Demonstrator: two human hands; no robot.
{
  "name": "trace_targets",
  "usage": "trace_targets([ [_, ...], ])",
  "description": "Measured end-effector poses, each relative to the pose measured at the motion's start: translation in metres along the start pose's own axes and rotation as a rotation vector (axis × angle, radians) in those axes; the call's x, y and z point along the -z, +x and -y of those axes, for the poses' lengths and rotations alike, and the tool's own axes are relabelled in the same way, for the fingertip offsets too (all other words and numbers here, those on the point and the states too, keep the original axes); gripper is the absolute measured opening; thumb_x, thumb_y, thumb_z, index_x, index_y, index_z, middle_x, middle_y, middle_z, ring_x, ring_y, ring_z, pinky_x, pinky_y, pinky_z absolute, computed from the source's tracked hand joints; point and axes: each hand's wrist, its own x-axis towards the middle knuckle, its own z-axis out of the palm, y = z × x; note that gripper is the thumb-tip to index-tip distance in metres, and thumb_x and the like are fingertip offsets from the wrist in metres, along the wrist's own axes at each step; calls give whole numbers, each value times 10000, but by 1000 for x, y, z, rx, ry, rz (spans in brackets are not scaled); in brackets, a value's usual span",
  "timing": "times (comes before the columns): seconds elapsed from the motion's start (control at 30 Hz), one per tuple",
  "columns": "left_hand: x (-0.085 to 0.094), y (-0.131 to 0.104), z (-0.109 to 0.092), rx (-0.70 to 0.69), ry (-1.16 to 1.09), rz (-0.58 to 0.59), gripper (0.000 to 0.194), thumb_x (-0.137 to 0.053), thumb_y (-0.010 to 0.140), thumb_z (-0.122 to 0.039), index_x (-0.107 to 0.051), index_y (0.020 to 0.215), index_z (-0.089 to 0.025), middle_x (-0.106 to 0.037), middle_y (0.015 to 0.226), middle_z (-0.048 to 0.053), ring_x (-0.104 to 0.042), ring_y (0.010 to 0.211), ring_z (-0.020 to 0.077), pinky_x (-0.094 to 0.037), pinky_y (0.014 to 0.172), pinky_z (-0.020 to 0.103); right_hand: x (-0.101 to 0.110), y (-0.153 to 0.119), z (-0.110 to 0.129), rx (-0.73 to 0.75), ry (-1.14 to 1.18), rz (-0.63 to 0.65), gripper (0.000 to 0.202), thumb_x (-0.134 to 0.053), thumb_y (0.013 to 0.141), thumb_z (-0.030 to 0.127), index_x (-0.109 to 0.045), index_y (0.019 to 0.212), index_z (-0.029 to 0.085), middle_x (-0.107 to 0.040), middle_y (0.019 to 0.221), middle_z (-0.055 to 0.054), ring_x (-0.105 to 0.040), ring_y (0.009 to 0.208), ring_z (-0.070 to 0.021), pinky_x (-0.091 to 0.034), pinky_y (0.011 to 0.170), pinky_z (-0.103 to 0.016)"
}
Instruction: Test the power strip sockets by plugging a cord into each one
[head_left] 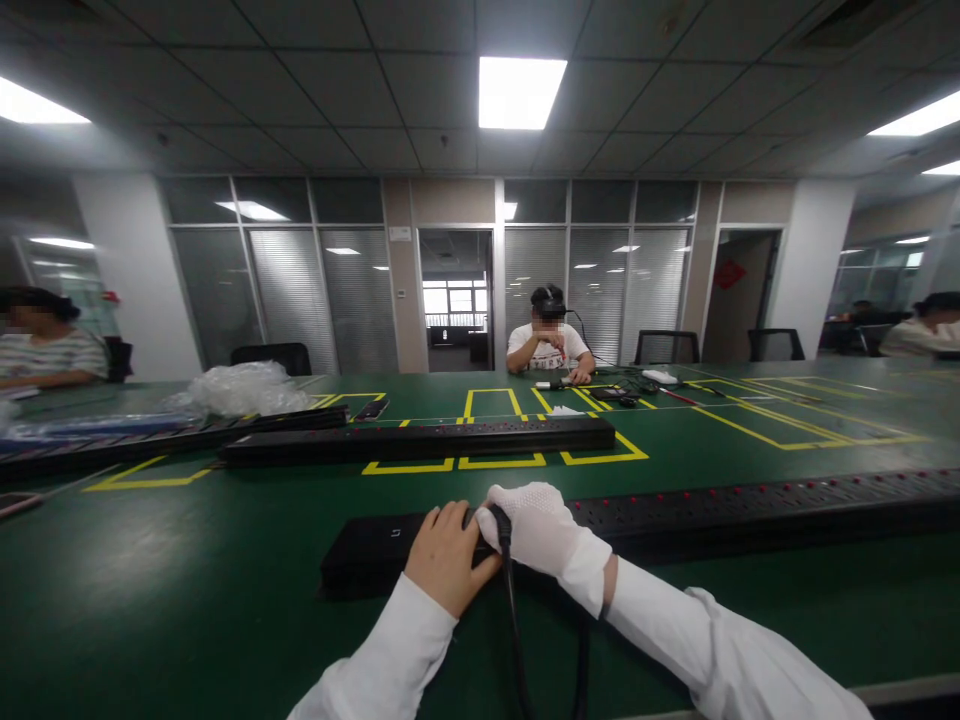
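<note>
A long black power strip (364, 545) with rows of sockets and small red marks lies across the green table in front of me. My left hand (448, 556), bare, is laid over the strip near its left end, fingers across the top and thumb at the near side. In a white dotted glove, my right hand (536, 525) is closed around a black plug (501, 527) at the strip, right beside my left hand. From the plug a black cable (514, 630) hangs toward me. The plug's front end is hidden by my hands, so I cannot tell how far it sits in a socket.
A second long black power strip (420, 440) lies farther back, with more strips and clear plastic wrap (247, 390) to the left. Yellow tape outlines (409, 467) mark the green table (187, 570). A person (550, 340) sits opposite, near cables and small devices (615, 393).
</note>
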Motion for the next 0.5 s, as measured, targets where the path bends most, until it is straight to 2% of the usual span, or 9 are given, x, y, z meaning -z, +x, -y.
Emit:
trace_targets([
  [0.2, 3, 1, 0, 15, -27, 30, 482, -403, 769, -475, -452, 1179, -227, -490, 1189, 96, -401, 1128, 266, -302, 933, 434, 1, 1, -1, 15, 35, 5, 314, -324, 852, 415, -550, 811, 200, -618, 656, -10, -553, 599, -112, -266, 562, -214],
  [0.5, 2, 0, 0, 16, -32, 12, 475, -429, 749, -472, -481, 1152, -227, -484, 1199, 95, -393, 1135, 263, -286, 944, 421, -2, 1, -1, 20, 15, -22, 282, -348, 848, 393, -553, 787, 210, -616, 641, 0, -552, 591, -110, -250, 557, -219],
])
